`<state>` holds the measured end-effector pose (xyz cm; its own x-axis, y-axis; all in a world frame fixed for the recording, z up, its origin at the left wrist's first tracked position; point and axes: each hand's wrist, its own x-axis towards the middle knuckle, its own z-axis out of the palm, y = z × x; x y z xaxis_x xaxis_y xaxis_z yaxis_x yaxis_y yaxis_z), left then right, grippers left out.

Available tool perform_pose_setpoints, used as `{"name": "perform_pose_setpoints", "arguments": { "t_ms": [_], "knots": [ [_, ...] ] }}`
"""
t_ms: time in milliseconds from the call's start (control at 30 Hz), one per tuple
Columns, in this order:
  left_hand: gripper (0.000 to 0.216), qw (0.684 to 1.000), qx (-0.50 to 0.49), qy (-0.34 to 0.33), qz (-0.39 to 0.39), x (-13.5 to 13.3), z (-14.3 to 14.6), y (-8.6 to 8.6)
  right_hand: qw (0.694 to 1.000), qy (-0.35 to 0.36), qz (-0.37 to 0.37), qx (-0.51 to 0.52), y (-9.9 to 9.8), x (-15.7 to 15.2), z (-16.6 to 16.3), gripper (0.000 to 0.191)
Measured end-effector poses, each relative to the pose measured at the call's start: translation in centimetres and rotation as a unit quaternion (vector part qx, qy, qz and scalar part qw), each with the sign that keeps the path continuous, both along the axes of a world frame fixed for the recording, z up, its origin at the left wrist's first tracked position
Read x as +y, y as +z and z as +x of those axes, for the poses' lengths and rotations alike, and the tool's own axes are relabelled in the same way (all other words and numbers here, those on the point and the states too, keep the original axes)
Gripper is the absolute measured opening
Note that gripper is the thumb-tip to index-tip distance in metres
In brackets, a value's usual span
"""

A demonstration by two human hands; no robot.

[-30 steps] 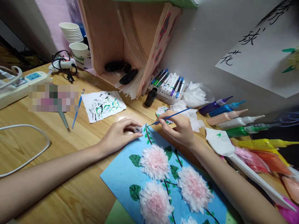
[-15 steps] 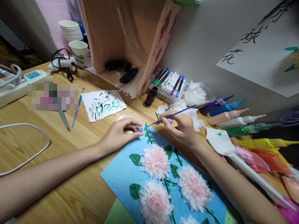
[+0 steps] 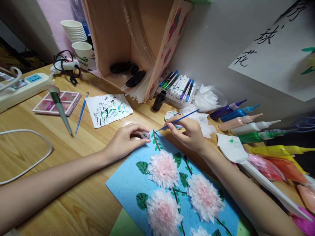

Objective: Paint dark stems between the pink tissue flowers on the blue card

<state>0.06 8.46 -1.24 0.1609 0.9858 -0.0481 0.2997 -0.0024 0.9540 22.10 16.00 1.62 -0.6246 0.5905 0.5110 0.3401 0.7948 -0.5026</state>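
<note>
A thin blue paintbrush (image 3: 183, 117) is pinched in my right hand (image 3: 188, 132), its tip down at the top corner of a blue sheet (image 3: 128, 182). There a dark painted stem (image 3: 156, 140) carries small green leaves. Between the thumb and fingers of my left hand (image 3: 126, 141) sits a small round clear pot (image 3: 145, 135), close beside the brush tip. Pink-and-white tissue paper flowers (image 3: 163, 169) and larger dark green leaves (image 3: 142, 167) cover the sheet further down.
Left of the hands lie a paint-smeared tissue (image 3: 109, 110), another blue brush (image 3: 81, 114), a makeup brush (image 3: 61, 111) and a pink palette (image 3: 40, 108). Behind stand a black bottle (image 3: 159, 100) and markers (image 3: 178, 86). Paint tubes (image 3: 240, 114) line the right.
The brush handle has tilted slightly and shifted a little left with my right hand, its tip staying near the sheet's top corner. My left hand and the pot hold still.
</note>
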Motion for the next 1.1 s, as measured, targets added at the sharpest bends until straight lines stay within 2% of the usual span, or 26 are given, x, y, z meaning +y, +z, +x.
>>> {"name": "perform_pose_setpoints", "arguments": {
  "t_ms": [567, 800, 1100],
  "knots": [
    [0.028, 1.0, 0.001, 0.004, -0.004, 0.08, 0.1, 0.26, 1.0, -0.019, -0.019, -0.003, 0.12, -0.07, 0.16, 0.013],
    [0.027, 1.0, -0.006, 0.003, -0.007, 0.07, 0.05, 0.26, 1.0, -0.028, 0.004, 0.004, 0.15, 0.06, 0.26, 0.012],
    [0.026, 1.0, 0.006, 0.001, 0.008, 0.08, 0.1, 0.13, 1.0, 0.008, 0.002, 0.01, 0.22, -0.03, 0.06, 0.012]
  ]
}}
